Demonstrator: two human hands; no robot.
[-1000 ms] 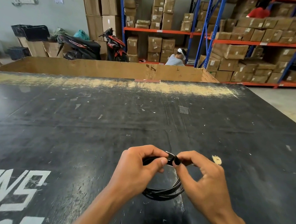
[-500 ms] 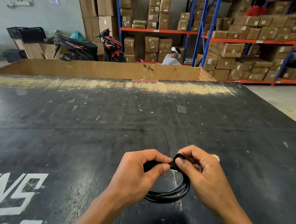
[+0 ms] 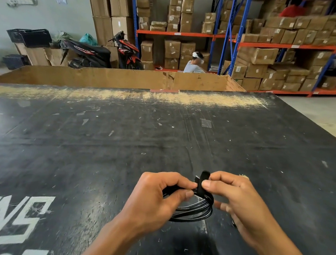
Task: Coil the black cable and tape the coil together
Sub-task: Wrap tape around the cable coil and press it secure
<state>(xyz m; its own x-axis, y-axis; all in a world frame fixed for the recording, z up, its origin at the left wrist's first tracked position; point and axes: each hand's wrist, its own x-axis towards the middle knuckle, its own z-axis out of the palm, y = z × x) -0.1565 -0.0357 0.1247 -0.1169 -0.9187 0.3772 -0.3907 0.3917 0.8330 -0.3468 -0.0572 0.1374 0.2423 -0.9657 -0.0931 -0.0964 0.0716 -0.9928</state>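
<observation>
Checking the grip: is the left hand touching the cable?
Touching. The head view shows the left hand pinching the cable coil between thumb and forefinger.

- I stand at a scuffed black worktable (image 3: 118,153) in a warehouse.
- Far right, blue-and-orange steel racking (image 3: 232,38) holds rows of taped cardboard cartons (image 3: 263,56).
- Far left, more tall cartons (image 3: 111,7) lean on a pale wall beside a parked red-and-black scooter (image 3: 100,51) and black plastic crates (image 3: 30,37).
- A long open cardboard bin (image 3: 116,78) borders the table's far edge.
- A bare concrete floor (image 3: 319,116) lies at the right.
</observation>
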